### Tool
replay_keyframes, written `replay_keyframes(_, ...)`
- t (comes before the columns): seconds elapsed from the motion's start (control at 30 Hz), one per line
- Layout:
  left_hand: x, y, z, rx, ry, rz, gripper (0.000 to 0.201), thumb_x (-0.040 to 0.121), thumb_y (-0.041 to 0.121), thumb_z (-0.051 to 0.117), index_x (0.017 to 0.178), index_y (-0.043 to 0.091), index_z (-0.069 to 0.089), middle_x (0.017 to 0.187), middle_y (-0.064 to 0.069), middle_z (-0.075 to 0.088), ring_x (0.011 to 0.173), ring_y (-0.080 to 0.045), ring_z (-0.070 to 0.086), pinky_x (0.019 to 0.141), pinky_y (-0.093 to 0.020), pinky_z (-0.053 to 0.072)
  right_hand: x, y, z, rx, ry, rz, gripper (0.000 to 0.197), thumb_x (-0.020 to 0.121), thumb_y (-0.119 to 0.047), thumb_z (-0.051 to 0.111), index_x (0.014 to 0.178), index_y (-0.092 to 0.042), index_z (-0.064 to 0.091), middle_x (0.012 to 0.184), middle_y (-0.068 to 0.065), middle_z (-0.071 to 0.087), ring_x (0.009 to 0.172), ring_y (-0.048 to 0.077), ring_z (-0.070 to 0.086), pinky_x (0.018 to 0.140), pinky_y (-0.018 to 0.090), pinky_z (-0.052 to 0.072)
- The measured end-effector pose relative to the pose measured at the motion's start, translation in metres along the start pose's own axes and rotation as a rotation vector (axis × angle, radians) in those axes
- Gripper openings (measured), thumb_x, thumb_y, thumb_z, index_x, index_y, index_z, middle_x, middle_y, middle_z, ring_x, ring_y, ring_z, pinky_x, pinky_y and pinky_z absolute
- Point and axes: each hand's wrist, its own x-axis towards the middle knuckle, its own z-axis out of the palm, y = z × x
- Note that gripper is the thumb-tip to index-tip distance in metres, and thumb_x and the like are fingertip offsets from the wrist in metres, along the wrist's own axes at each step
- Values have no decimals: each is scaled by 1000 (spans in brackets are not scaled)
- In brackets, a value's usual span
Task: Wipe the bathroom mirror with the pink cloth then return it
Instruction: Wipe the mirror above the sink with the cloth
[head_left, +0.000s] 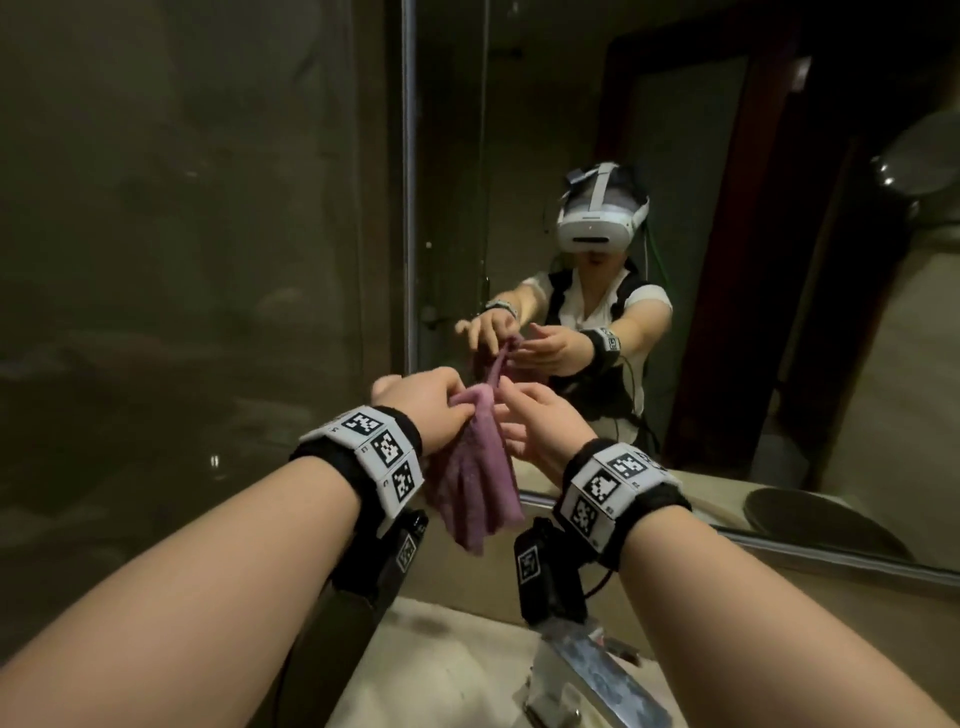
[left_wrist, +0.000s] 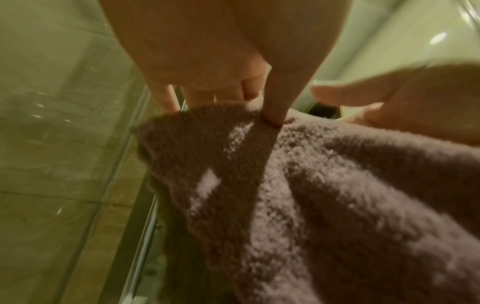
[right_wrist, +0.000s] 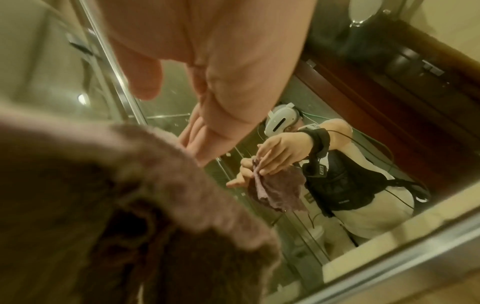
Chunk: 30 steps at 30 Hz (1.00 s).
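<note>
The pink cloth (head_left: 478, 478) hangs bunched in front of the bathroom mirror (head_left: 701, 130), close to its left edge. My left hand (head_left: 460, 408) pinches the cloth's top corner. In the left wrist view the left hand (left_wrist: 271, 115) has its thumb pressing into the cloth (left_wrist: 324, 205). My right hand (head_left: 511, 413) sits just right of the cloth with straight fingers touching its upper edge. In the right wrist view the right hand (right_wrist: 200, 144) reaches flat over the cloth (right_wrist: 116, 185). The mirror (right_wrist: 363, 102) reflects me and both hands at the cloth.
A glass partition (head_left: 182, 260) stands to the left, with the mirror's metal frame (head_left: 409, 182) beside it. Below my hands are a pale counter (head_left: 441, 649) and a chrome tap (head_left: 597, 670). A dark round basin (head_left: 821, 519) shows in the mirror at lower right.
</note>
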Motion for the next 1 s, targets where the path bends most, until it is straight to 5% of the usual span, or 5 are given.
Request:
replay_keyframes(0.23,6,6,-27,-179,18,-35,11,96,31,44,91,22,44,104,-10,64,105,-30,60,94,-37,45,-2,-37,-4,-175,-110,-29,40,86,-6,63,126,-7,56,122,24,61,110,35,61,98,52,47)
replay_keyframes(0.5,24,-1,-67,-317,190,57,21,96,29,49,110,14,48,101,-9,61,92,-27,58,82,-34,46,8,-75,1,-763,282,-173,28,82,-17,64,100,-15,43,86,1,55,82,19,55,67,27,48)
replay_keyframes(0.67,47,-4,-92,-431,230,188,27,94,12,50,109,17,28,105,-7,42,72,-15,49,73,-31,43,25,-141,-3,-1053,523,-512,12,85,-13,52,90,-22,46,109,5,51,95,24,55,80,27,43)
replay_keyframes(0.83,70,7,-113,-454,408,297,23,92,1,49,85,21,56,111,0,34,94,-17,48,97,-21,38,43,-171,4,-1382,568,-691,13,93,-21,42,94,-19,55,110,-2,38,91,22,46,82,31,46)
replay_keyframes(1.0,100,15,-140,-408,505,303,30,95,7,50,122,10,61,139,-5,31,121,-20,47,107,-21,31,76,-187,2,-1241,583,-762,20,98,-26,35,114,-18,43,102,-4,40,95,21,46,91,39,44)
